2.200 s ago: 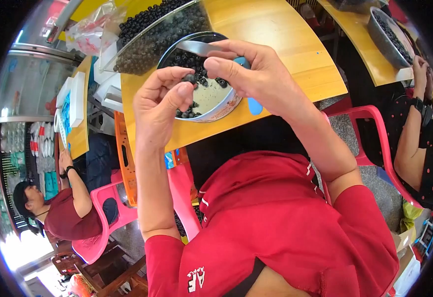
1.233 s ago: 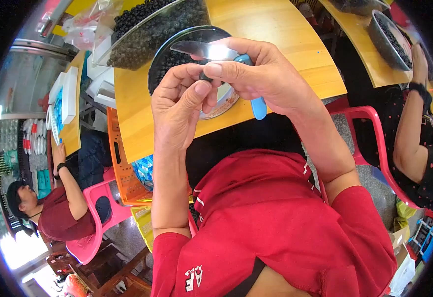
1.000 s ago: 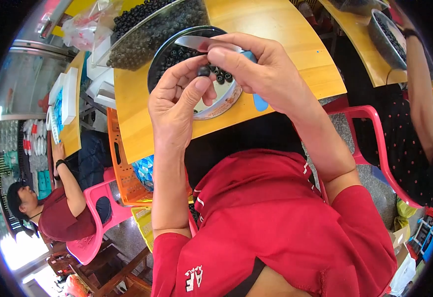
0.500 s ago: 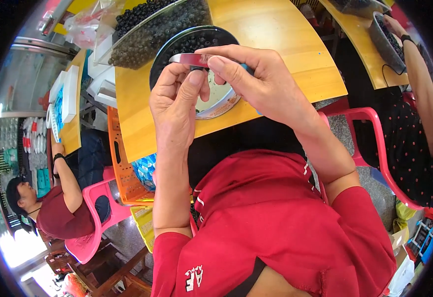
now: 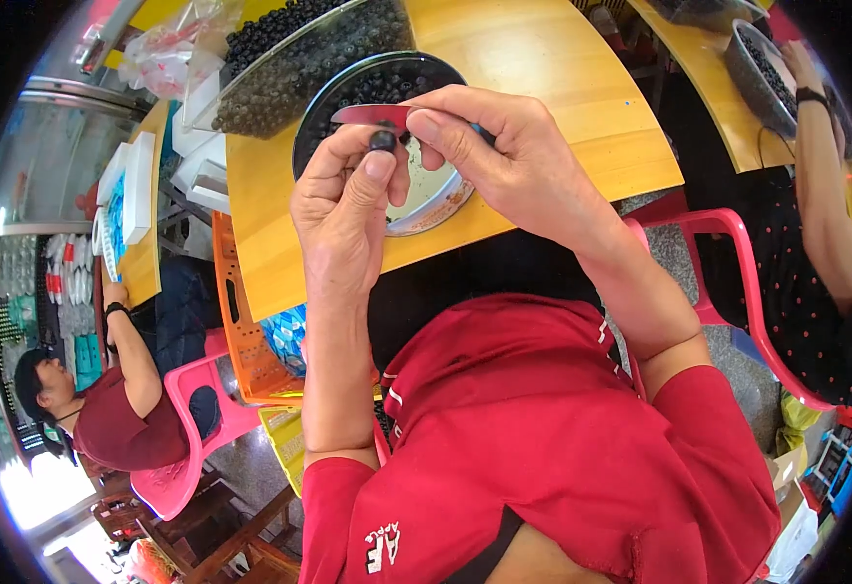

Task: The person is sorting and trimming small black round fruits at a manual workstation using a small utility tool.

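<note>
Between the thumb and fingers of my left hand (image 5: 343,195) is a small black round piece (image 5: 383,141), its kind hard to tell. My right hand (image 5: 489,146) grips a small knife (image 5: 369,114); its metal blade points left, just above the black piece, and a bit of blue handle shows behind the fingers. Both hands are raised close together over a round bowl (image 5: 431,216) with a pale bottom. Behind them, a dark round tray (image 5: 309,122) holds several similar black pieces; my hands partly hide it and the bowl.
A clear plastic bin (image 5: 294,83) full of black pieces stands at the far left of the wooden table (image 5: 543,49). An orange crate (image 5: 236,321) is beside the table. One person (image 5: 124,409) sits at left; another person's arm (image 5: 825,195) reaches a grey basin (image 5: 752,83) at right.
The blade has turned to show its broad side, and the black piece now shows more fully above my left thumb. The person's hand at right has moved slightly.
</note>
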`<state>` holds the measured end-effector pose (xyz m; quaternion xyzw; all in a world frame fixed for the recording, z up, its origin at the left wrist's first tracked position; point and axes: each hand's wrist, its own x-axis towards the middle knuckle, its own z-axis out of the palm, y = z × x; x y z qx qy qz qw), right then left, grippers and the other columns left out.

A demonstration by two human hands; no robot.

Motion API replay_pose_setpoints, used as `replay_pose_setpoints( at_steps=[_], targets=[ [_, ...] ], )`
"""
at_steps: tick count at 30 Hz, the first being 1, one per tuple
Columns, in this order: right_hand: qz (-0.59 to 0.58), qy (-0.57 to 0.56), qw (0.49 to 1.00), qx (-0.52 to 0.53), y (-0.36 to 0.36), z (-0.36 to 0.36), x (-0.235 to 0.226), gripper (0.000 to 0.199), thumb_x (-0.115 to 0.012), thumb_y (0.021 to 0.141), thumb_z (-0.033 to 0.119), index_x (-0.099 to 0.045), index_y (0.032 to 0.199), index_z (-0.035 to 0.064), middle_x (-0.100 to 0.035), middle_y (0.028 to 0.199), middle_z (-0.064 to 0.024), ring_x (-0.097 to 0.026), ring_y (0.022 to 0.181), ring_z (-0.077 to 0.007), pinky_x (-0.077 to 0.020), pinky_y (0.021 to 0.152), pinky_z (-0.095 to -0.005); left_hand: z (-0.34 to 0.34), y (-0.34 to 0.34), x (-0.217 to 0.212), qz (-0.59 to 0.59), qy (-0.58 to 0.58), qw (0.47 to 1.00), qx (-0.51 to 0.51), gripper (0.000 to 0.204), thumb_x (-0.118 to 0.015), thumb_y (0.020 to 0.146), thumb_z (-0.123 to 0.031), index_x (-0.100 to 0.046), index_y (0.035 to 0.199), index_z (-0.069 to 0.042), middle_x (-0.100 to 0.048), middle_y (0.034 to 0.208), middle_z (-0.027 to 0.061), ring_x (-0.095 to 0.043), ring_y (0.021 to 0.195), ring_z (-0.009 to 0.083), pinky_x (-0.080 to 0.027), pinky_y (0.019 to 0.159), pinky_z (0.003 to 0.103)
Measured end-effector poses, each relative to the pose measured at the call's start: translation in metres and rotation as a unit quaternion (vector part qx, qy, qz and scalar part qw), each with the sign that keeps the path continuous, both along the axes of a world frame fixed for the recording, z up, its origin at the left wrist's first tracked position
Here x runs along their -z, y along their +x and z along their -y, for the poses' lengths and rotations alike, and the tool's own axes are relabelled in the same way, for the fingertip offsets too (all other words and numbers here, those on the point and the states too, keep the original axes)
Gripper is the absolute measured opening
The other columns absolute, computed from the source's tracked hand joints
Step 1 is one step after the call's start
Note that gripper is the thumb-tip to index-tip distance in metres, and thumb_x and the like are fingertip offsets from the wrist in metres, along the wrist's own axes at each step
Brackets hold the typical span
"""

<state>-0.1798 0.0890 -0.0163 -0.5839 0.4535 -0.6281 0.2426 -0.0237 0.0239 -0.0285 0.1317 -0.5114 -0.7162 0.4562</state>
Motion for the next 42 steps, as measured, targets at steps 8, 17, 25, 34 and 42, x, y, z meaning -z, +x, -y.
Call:
replay_pose_setpoints(
  at_steps=[8,17,25,34,42],
  targets=[
    [0.151,0.12,0.98,-0.041,-0.01,-0.001,-0.007,0.027,-0.053,0.098,0.02,-0.065,0.11,-0.0001,-0.057,0.075,0.0029,-0.039,0.052,-0.0004,-0.0291,0.044,-0.0169,0.014,-0.002,-0.023,0.012,0.181,0.979,0.091,0.018,-0.05,0.096,-0.012,-0.057,0.107,0.0,-0.063,0.095,0.0095,-0.055,0.071,0.0128,-0.041,0.057,0.023],
    [0.151,0.112,0.982,-0.017,-0.025,0.0,-0.008,0.028,-0.053,0.098,0.022,-0.065,0.109,-0.0008,-0.056,0.074,0.0035,-0.037,0.05,0.0004,-0.0261,0.043,-0.0173,0.072,-0.003,-0.005,0.514,-0.337,0.788,-0.025,0.02,-0.053,0.091,-0.017,-0.064,0.089,0.0,-0.066,0.082,0.0112,-0.063,0.073,0.0215,-0.05,0.069,0.035],
    [0.149,0.104,0.983,-0.011,-0.028,0.003,-0.006,0.026,-0.053,0.098,0.021,-0.066,0.105,-0.0007,-0.055,0.071,0.0041,-0.037,0.051,0.0004,-0.027,0.044,-0.0173,0.056,-0.022,-0.008,0.628,-0.492,0.602,-0.027,0.025,-0.067,0.079,-0.022,-0.063,0.095,-0.003,-0.065,0.085,0.0156,-0.063,0.084,0.0338,-0.048,0.073,0.043],
    [0.098,0.123,0.987,-0.026,-0.018,0.007,-0.004,0.035,-0.071,0.086,0.027,-0.067,0.109,0.002,-0.057,0.07,0.0046,-0.042,0.054,0.0003,-0.03,0.046,-0.0155,0.015,-0.015,-0.033,0.341,-0.315,0.882,-0.087,0.02,-0.072,0.078,-0.005,-0.06,0.094,-0.004,-0.035,0.064,-0.0055,-0.033,0.058,0.0037,-0.029,0.051,0.021],
    [0.308,0.166,0.925,-0.146,-0.019,0.003,-0.009,0.024,-0.07,0.087,0.018,-0.067,0.106,0.0036,-0.057,0.069,0.0046,-0.037,0.05,0.0017,-0.0245,0.043,-0.0154,0.009,-0.014,-0.023,0.246,-0.29,0.919,-0.103,0.022,-0.072,0.078,-0.001,-0.063,0.098,-0.004,-0.038,0.069,-0.0048,-0.033,0.061,0.0034,-0.029,0.055,0.019]
  ],
)
